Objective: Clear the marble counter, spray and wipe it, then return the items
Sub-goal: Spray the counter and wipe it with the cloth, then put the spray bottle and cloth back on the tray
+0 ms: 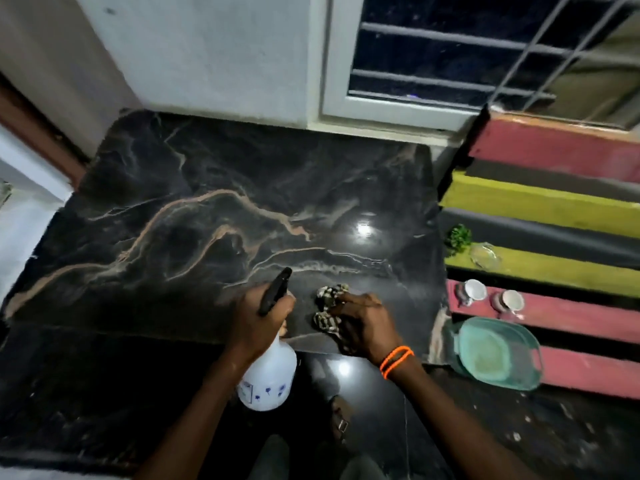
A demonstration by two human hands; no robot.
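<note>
The black marble counter [214, 216] with tan veins fills the middle of the view. My left hand [258, 318] grips the black trigger head of a white spray bottle [268, 379], its nozzle pointing up and away over the counter's front edge. My right hand [363, 327], with orange bands at the wrist, holds a crumpled patterned cloth [327, 301] down on the counter near its front right. On the painted steps to the right stand two white cups [475, 289] [512, 301], a clear glass dish [485, 256], a small green plant [458, 237] and a green lidded tray [498, 353].
A white wall and a barred window [450, 64] rise behind the counter. Red, yellow and dark striped steps [571, 202] flank its right side. Glossy dark floor tiles [381, 410] lie below the counter's front edge, with my feet visible at the bottom.
</note>
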